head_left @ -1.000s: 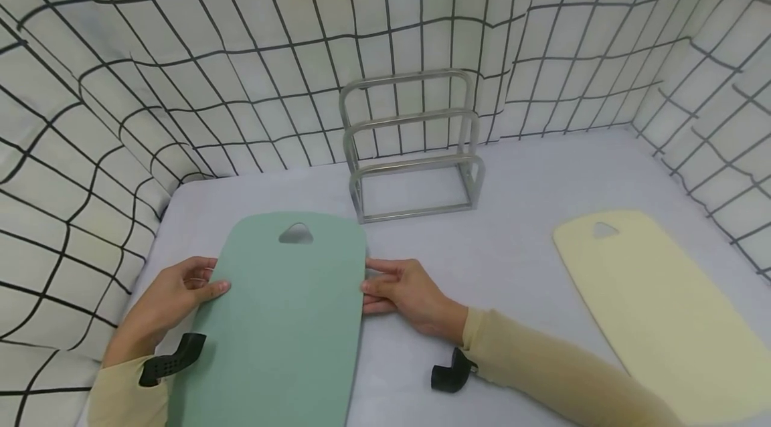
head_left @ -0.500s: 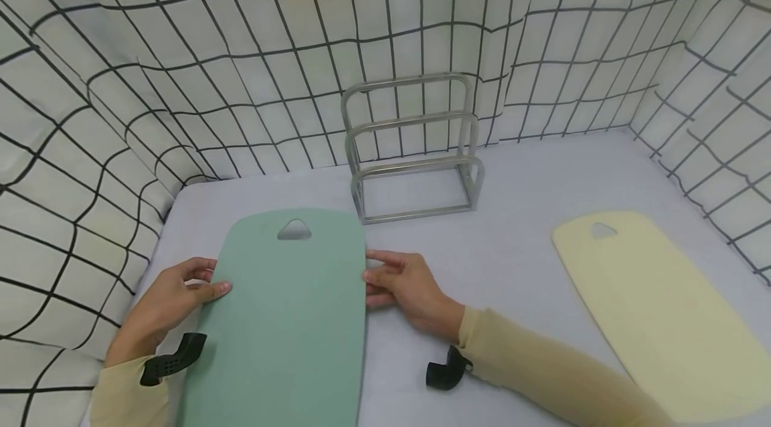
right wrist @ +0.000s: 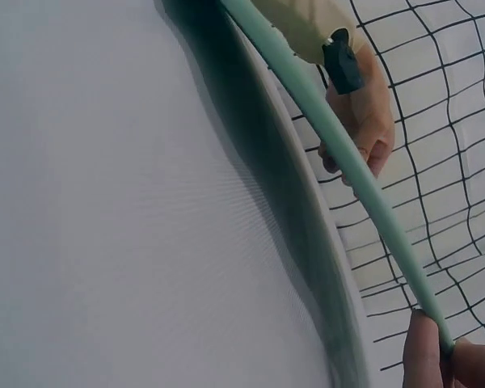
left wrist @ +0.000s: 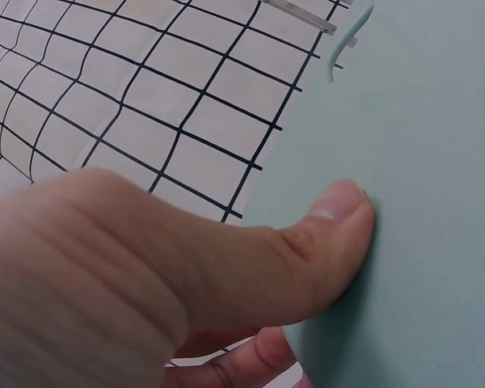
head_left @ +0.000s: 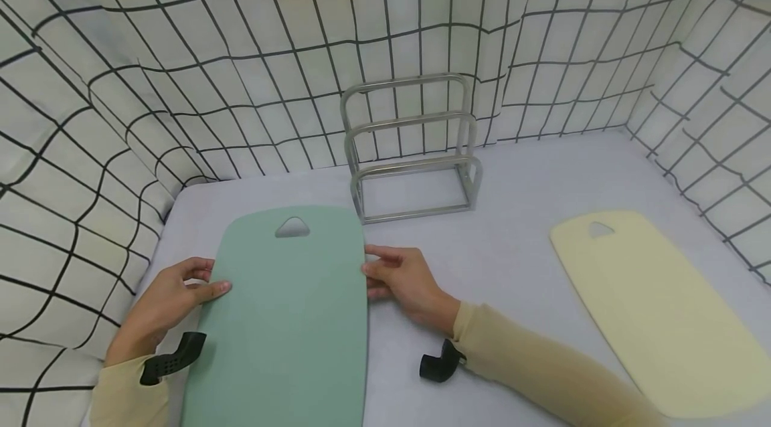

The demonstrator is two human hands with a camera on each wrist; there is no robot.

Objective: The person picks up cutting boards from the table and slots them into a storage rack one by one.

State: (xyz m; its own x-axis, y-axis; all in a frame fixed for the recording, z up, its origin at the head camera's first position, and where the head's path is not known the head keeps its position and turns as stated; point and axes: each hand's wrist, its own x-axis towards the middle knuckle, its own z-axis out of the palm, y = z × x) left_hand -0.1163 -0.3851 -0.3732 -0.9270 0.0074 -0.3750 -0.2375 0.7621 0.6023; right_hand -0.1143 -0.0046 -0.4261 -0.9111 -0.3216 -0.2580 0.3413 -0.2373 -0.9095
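Note:
A green cutting board (head_left: 289, 326) with a handle hole at its far end is held between both hands on the left of the head view. My left hand (head_left: 165, 300) grips its left edge, thumb flat on the upper face and fingers behind the edge. On the opposite edge, my right hand (head_left: 409, 283) pinches the board between thumb and fingers. The right wrist view shows the board's thin edge (right wrist: 331, 133) raised and tilted above the table, casting a shadow. In the left wrist view, the left thumb (left wrist: 331, 242) presses on the board.
A metal rack (head_left: 412, 162) with several upright loops stands at the back, just beyond the board's far right corner. A pale yellow cutting board (head_left: 650, 313) lies on the white table (head_left: 494, 233) at the right. Grid-patterned cloth walls (head_left: 271, 65) enclose the back and sides.
The green board's far end has shifted slightly away and its near end has swung a little right, so it stands straighter. My right hand has moved slightly forward with it; the left hand keeps its grip.

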